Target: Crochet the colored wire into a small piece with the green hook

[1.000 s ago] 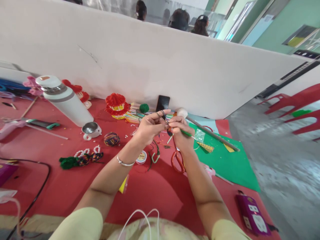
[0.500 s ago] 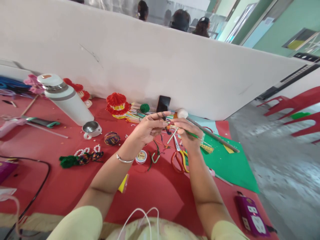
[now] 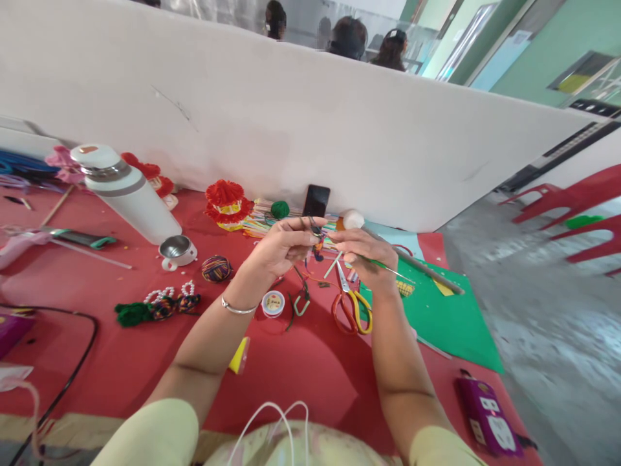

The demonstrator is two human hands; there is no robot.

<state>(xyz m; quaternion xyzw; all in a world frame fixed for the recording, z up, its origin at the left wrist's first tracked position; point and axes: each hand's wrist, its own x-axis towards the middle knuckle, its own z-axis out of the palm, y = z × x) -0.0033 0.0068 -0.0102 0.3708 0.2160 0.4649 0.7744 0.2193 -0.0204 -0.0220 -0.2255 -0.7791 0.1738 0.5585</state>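
Note:
Over the middle of the red table, my left hand (image 3: 286,244) pinches a small piece of multicoloured yarn work (image 3: 318,248), with dark yarn around its fingers. Close on its right, my right hand (image 3: 369,257) holds a thin green-handled hook (image 3: 381,264), whose rear end points down to the right. The hook's tip is too small to make out between the hands. Beneath the hands lie red and yellow scissors (image 3: 350,312), loose yarn strands and a small round white spool (image 3: 273,303). A multicoloured yarn ball (image 3: 217,268) rests to the left.
A white flask (image 3: 130,194) and steel cup (image 3: 178,251) stand left, near pearl-looped yarn pieces (image 3: 165,303). A phone (image 3: 316,200) leans on the white partition (image 3: 291,116). Green sheet (image 3: 451,323) and purple box (image 3: 488,417) lie right. People sit beyond the partition.
My hands have shifted slightly apart, the left a little to the left and the right a little to the right. More of the multicoloured yarn work shows between them.

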